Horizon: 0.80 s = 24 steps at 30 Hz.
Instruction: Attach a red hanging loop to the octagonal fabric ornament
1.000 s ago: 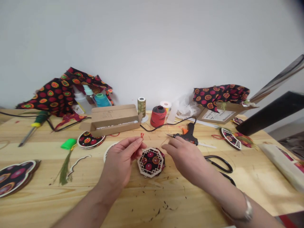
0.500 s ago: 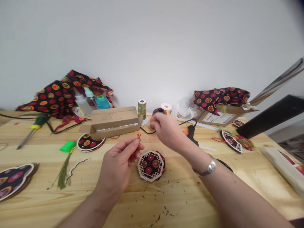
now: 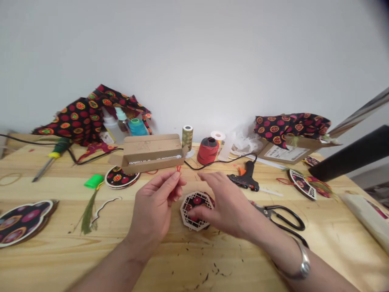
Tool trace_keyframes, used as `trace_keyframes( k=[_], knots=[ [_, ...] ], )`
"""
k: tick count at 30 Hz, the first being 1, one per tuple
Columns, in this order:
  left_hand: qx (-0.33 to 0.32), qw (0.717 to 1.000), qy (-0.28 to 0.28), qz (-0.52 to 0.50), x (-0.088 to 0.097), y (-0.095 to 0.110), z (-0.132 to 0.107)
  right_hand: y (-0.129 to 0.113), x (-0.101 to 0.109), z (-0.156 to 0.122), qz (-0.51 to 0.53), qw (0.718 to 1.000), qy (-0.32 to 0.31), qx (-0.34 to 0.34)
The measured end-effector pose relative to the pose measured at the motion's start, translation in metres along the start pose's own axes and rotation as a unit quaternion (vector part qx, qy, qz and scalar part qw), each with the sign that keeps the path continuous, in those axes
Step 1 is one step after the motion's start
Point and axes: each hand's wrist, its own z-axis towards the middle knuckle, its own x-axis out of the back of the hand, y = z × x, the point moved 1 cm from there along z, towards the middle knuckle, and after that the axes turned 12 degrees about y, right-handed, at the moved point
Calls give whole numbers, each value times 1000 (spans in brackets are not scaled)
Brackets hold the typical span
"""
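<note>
Between thumb and fingertips, my left hand (image 3: 158,194) pinches a short red cord (image 3: 178,168), its end sticking up above the thumb. My right hand (image 3: 225,202) is open, thumb and fingers spread, over the right side of an octagonal ornament (image 3: 197,200). That ornament has a pale wooden lattice frame over black fabric with red circles, and the hand hides part of it. Whether the thumb touches it I cannot tell. Black-handled scissors (image 3: 287,219) lie beside my right wrist, partly covered by the forearm.
Behind the hands stand a red thread spool (image 3: 208,151), a gold thread spool (image 3: 187,138) and an open cardboard box (image 3: 152,151). A black glue gun (image 3: 247,177) lies at right. Further left are a screwdriver (image 3: 54,155), a green tassel (image 3: 89,213) and a round ornament (image 3: 121,177).
My right hand has come back from the spools toward me, opening over the octagonal ornament. The red spool, glue gun and scissors show more now. My left hand still pinches the red cord.
</note>
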Motion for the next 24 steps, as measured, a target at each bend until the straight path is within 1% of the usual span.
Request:
trace_keyframes(
  k=[2, 5, 11, 17, 24],
  knots=[
    [9, 1000, -4, -3, 1, -1, 0, -1, -4, -14, 18, 999, -28, -3],
    [21, 1000, -4, -4, 1, -2, 1, -1, -11, -25, 25, 999, -37, -13],
    [34, 999, 1, 2, 0, -3, 2, 4, -19, -28, 46, 998, -37, -28],
    [39, 999, 7, 8, 1, -3, 1, 7, -20, -31, 62, 997, -38, -29],
    [43, 999, 4, 19, -1, -4, 1, 8, -21, -29, 51, 997, -44, -24]
  ],
)
